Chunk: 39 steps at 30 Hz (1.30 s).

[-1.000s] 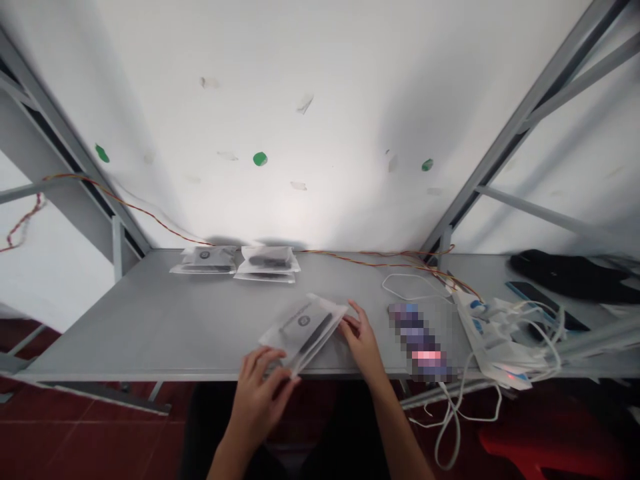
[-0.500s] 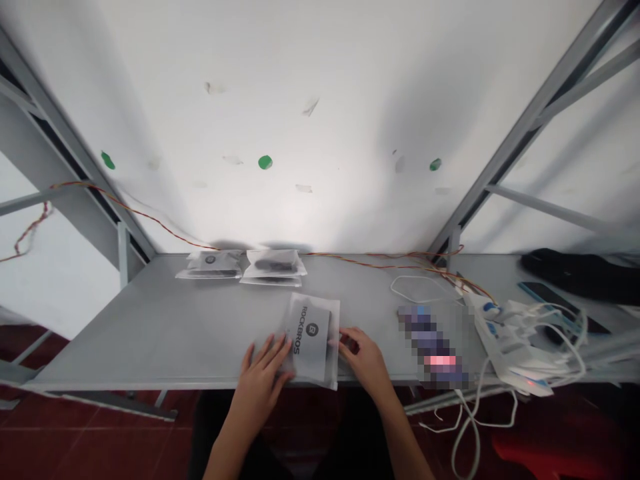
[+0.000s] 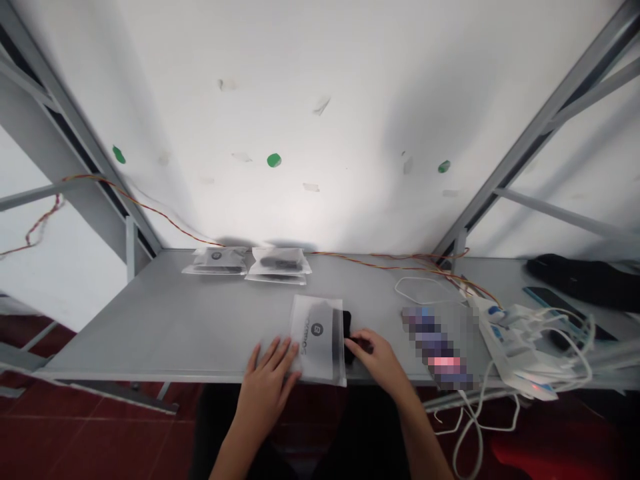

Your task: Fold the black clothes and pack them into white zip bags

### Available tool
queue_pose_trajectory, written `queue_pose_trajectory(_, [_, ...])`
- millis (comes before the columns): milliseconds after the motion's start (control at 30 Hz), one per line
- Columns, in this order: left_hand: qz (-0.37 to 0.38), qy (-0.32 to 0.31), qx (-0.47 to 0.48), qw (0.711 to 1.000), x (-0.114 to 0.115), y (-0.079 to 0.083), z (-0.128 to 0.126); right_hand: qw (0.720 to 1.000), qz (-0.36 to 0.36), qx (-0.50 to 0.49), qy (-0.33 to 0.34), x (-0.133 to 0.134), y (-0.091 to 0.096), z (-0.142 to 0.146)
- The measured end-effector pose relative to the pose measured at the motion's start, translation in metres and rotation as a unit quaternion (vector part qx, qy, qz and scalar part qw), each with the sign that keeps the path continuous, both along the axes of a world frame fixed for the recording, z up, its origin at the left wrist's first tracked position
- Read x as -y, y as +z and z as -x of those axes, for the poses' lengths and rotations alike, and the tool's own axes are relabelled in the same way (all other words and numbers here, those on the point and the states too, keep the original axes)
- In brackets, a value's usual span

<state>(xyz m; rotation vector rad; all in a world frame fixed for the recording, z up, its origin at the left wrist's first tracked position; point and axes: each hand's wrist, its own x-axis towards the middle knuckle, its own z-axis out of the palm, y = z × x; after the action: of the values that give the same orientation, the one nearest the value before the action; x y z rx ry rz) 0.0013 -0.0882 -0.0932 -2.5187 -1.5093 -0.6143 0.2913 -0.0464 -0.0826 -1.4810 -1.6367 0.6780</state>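
A frosted plastic pouch [image 3: 319,339] with a round logo lies flat near the front edge of the grey table [image 3: 200,327]. My left hand [image 3: 269,383] rests flat on the pouch's left edge, fingers spread. My right hand [image 3: 381,357] pinches a black item [image 3: 347,335] that sticks out of the pouch's right side.
Two stacks of similar pouches [image 3: 250,261] sit at the back of the table by the white wall. A blurred packet [image 3: 437,347], a white power strip with cables [image 3: 520,347] and a black object [image 3: 580,280] lie to the right. Orange wires [image 3: 390,261] run along the back.
The pouch was turned from slanted to square and laid flat. A black item now shows at its right side, held by my right hand. My left hand flattened on the pouch.
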Motion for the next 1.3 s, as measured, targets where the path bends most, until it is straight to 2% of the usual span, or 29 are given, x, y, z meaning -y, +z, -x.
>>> queue_pose_trajectory(133, [-0.010, -0.001, 0.003, 1.000, 0.002, 0.000, -0.001, 0.998, 0.040, 0.009, -0.039, 0.013, 0.000, -0.044])
queue_pose_trajectory(233, [-0.008, -0.002, 0.028, 1.000, -0.002, -0.003, 0.005, 0.996, 0.079, 0.043, -0.029, 0.026, 0.003, -0.070])
queue_pose_trajectory(333, [-0.012, 0.027, 0.078, 0.996, -0.014, -0.006, 0.020, 0.991, 0.093, 0.090, -0.018, 0.034, 0.010, -0.087])
queue_pose_trajectory(433, [-0.029, 0.079, 0.100, 0.991, -0.026, -0.005, 0.038, 0.985, 0.029, 0.154, -0.074, 0.027, 0.027, -0.084])
queue_pose_trajectory(500, [-0.033, 0.095, 0.106, 0.989, -0.028, -0.004, 0.044, 0.973, -0.046, 0.201, -0.101, 0.016, 0.042, -0.061])
queue_pose_trajectory(533, [-0.035, 0.095, 0.110, 0.989, -0.028, -0.004, 0.046, 0.969, -0.079, 0.220, -0.085, 0.009, 0.048, -0.043])
queue_pose_trajectory(567, [-0.037, 0.092, 0.112, 0.989, -0.027, -0.004, 0.046, 0.967, -0.097, 0.234, -0.016, 0.002, 0.053, -0.023])
queue_pose_trajectory(600, [-0.040, 0.087, 0.107, 0.990, -0.025, -0.005, 0.045, 0.959, -0.109, 0.247, 0.084, -0.005, 0.056, -0.002])
queue_pose_trajectory(633, [-0.042, 0.085, 0.094, 0.991, -0.022, -0.006, 0.043, 0.941, -0.120, 0.265, 0.173, -0.011, 0.057, 0.017])
queue_pose_trajectory(700, [-0.040, 0.095, 0.050, 0.993, -0.018, -0.009, 0.040, 0.913, -0.112, 0.299, 0.254, -0.022, 0.052, 0.047])
queue_pose_trajectory(733, [-0.035, 0.102, 0.027, 0.994, -0.016, -0.010, 0.038, 0.906, -0.095, 0.317, 0.263, -0.028, 0.049, 0.055])
queue_pose_trajectory(800, [-0.027, 0.120, -0.003, 0.992, -0.015, -0.012, 0.036, 0.906, -0.029, 0.358, 0.223, -0.042, 0.042, 0.058])
queue_pose_trajectory(900, [-0.027, 0.145, -0.024, 0.989, -0.015, -0.013, 0.033, 0.903, 0.063, 0.412, 0.110, -0.076, 0.042, 0.045])
queue_pose_trajectory(1000, [-0.024, 0.159, -0.036, 0.986, -0.016, -0.011, 0.028, 0.896, 0.095, 0.432, 0.028, -0.121, 0.055, 0.034])
queue_pose_trajectory(1100, [-0.009, 0.174, -0.044, 0.984, -0.016, -0.006, 0.025, 0.897, 0.107, 0.429, -0.010, -0.151, 0.069, 0.026])
queue_pose_trajectory(1133, [-0.001, 0.179, -0.046, 0.983, -0.015, -0.005, 0.025, 0.899, 0.105, 0.424, -0.017, -0.151, 0.073, 0.021])
queue_pose_trajectory(1200, [0.012, 0.188, -0.044, 0.981, -0.015, -0.004, 0.026, 0.906, 0.089, 0.413, -0.030, -0.136, 0.075, 0.007])
queue_pose_trajectory(1300, [0.014, 0.199, -0.020, 0.980, -0.014, -0.006, 0.021, 0.911, 0.063, 0.401, -0.066, -0.078, 0.057, -0.024])
